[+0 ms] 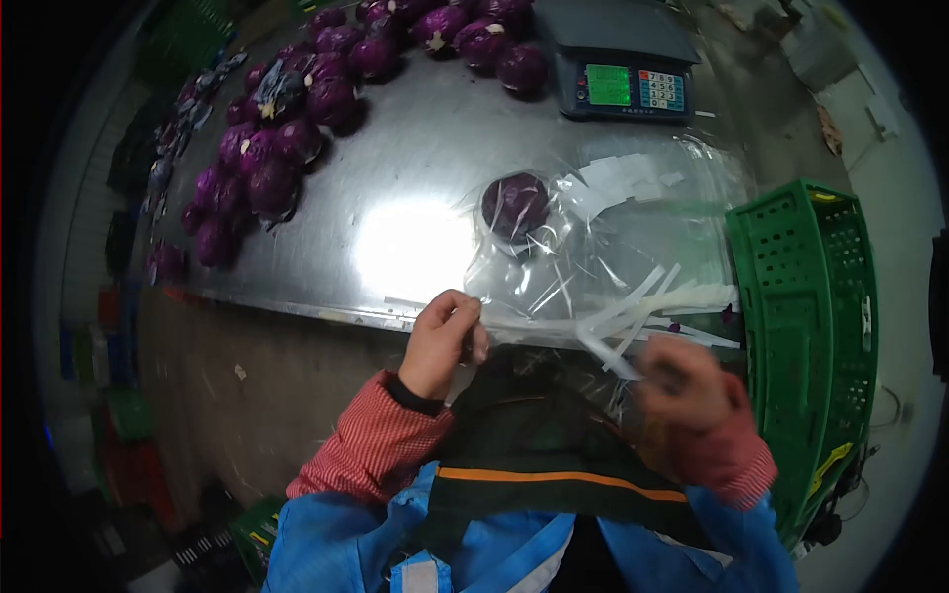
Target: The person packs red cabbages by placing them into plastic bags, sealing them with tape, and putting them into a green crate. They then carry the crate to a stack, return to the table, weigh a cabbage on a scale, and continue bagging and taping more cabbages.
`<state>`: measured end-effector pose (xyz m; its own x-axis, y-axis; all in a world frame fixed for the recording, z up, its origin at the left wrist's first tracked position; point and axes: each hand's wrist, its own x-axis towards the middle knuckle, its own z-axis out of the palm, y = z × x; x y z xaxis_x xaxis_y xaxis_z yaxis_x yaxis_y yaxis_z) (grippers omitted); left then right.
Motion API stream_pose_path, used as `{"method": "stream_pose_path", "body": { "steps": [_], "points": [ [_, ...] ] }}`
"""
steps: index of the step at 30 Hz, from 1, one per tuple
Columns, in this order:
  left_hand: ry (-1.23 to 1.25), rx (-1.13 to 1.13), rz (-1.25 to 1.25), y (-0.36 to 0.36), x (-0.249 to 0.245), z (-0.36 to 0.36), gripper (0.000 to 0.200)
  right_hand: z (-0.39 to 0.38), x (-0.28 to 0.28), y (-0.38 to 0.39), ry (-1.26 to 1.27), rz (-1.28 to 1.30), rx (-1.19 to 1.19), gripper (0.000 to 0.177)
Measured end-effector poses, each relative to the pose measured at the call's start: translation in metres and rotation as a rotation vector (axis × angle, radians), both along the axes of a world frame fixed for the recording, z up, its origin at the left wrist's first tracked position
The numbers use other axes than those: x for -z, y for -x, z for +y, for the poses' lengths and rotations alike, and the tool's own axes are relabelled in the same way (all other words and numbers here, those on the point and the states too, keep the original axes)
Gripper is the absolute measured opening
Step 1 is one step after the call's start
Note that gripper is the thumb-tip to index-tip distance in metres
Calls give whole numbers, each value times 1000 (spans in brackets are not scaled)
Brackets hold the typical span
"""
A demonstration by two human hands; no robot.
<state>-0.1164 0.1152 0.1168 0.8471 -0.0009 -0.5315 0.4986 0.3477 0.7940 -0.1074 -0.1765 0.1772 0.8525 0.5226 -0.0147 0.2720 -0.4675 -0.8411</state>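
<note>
My left hand is closed in a pinch at the table's front edge, on the near left edge of clear plastic film. One red cabbage sits under or inside this film. My right hand is smeared by motion, its fingers curled, to the right of my left hand. A white strip runs from it toward the table edge. More white strips lie loosely across the film near the front right corner.
Several red cabbages are heaped along the table's far left. A digital scale with a lit green display stands at the back. White paper labels lie on the film. Green crates stand at the right of the metal table.
</note>
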Motion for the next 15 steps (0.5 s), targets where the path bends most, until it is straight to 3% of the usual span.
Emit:
{"method": "stream_pose_path", "body": {
  "steps": [2,3,5,8,9,11,12,15],
  "points": [
    [-3,-6,-5,-2,1,11,15,-96,32,25,20,220,355,16],
    [-2,9,0,-2,2,16,15,-144,44,41,347,238,429,20],
    [-55,-18,-30,-2,10,21,17,-219,85,79,1107,-117,178,28],
    [-99,-4,-93,-3,11,27,16,-210,115,71,1079,19,225,40],
    [-45,-12,-89,-5,9,27,13,-165,97,41,883,-127,147,49],
    [56,-24,-83,-9,4,31,8,-92,86,-7,638,-397,217,65],
    [13,-154,-86,-9,18,39,14,-61,79,-29,603,-365,240,68],
    [-878,-70,-628,-17,33,23,39,-9,95,-72,331,-540,179,54]
  ]
}}
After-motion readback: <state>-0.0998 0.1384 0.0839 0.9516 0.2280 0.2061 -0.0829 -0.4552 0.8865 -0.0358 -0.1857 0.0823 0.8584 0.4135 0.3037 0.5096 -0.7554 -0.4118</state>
